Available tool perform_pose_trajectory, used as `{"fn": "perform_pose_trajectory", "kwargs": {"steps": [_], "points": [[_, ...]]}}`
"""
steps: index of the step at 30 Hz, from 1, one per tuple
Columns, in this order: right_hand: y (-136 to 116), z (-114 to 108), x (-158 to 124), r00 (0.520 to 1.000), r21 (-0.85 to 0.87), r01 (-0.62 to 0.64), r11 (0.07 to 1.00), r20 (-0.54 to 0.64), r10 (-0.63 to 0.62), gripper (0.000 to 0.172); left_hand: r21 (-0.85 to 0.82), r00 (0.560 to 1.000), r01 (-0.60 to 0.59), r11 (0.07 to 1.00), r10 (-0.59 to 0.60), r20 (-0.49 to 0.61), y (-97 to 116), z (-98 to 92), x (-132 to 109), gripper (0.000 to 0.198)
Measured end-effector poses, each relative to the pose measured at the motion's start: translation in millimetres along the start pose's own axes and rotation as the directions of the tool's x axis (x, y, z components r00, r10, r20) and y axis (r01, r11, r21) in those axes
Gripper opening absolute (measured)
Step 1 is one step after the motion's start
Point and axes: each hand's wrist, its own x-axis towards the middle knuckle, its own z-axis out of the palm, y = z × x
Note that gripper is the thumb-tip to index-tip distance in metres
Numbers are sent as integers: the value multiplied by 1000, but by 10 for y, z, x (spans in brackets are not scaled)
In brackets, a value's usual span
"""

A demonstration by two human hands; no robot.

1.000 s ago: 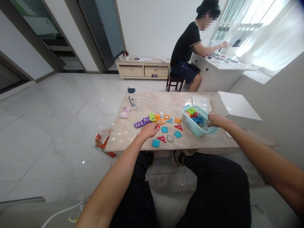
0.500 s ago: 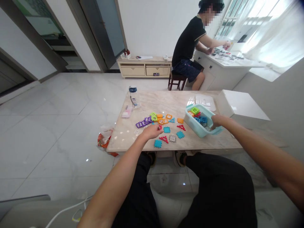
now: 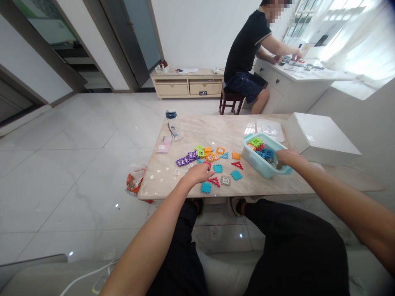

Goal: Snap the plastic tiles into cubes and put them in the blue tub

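My left hand (image 3: 200, 173) hovers low over the table with its fingers loosely apart and no piece visible in it. Just beyond it lies a red piece (image 3: 207, 163), partly covered. Near its fingertips are a teal square tile (image 3: 217, 168) and a red triangular tile (image 3: 214, 181). My right hand (image 3: 286, 157) reaches over the right end of a light-blue plastic basket (image 3: 257, 163), fingers down inside; what they touch is hidden. Green, red, orange and blue tiles (image 3: 264, 154) fill part of the basket.
Joined purple tiles (image 3: 187, 158), orange tiles (image 3: 212, 157) and a grey window tile (image 3: 226, 180) lie on the marble table (image 3: 160, 176). A water bottle (image 3: 173, 125) stands at the far left, a white box (image 3: 324, 133) at the right. Another person (image 3: 247, 49) sits beyond.
My left hand has shifted slightly nearer me, and the red piece at its fingertips now lies behind it. My right hand stays at the basket's end. The view has shifted a little.
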Motion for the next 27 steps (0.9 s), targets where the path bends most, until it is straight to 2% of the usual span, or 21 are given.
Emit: {"fn": "perform_pose_trajectory", "kwargs": {"steps": [5, 8, 10, 13, 16, 19, 22, 24, 27], "points": [[-61, 44, -106, 999, -23, 5, 1000, -41, -6, 50, 16, 1000, 5, 1000, -5, -12, -7, 28, 17, 38], [-126, 75, -221, 997, 8, 18, 1000, -76, -18, 40, 21, 1000, -8, 1000, 7, 25, 9, 92, 42, 36], [-166, 74, -304, 996, 28, 19, 999, -86, -16, 39, 36, 998, -20, 999, 18, 55, 14, 132, 64, 35], [-188, -5, -437, 991, 46, 35, 998, -131, -29, 40, 45, 998, -21, 999, 18, 61, -12, 157, 96, 34], [-179, -219, -620, 973, 64, 46, 997, -228, -31, 34, 27, 1000, -4, 1000, 4, 28, -80, 133, 123, 33], [-260, -537, -865, 915, 196, 145, 970, -399, -56, 33, -36, 996, 38, 999, -41, -83, -171, 77, 142, 31], [-549, -794, -1093, 820, 298, 378, 876, -547, -168, 36, -142, 949, 141, 980, -175, -262, -281, 24, 142, 33], [-843, -835, -1187, 767, 310, 509, 803, -586, -260, 33, -192, 919, 173, 966, -229, -321, -371, 22, 126, 32], [-1296, -678, -1224, 740, 311, 596, 740, -571, -355, 34, -254, 931, 159, 954, -231, -284, -506, 95, 91, 33]]}}
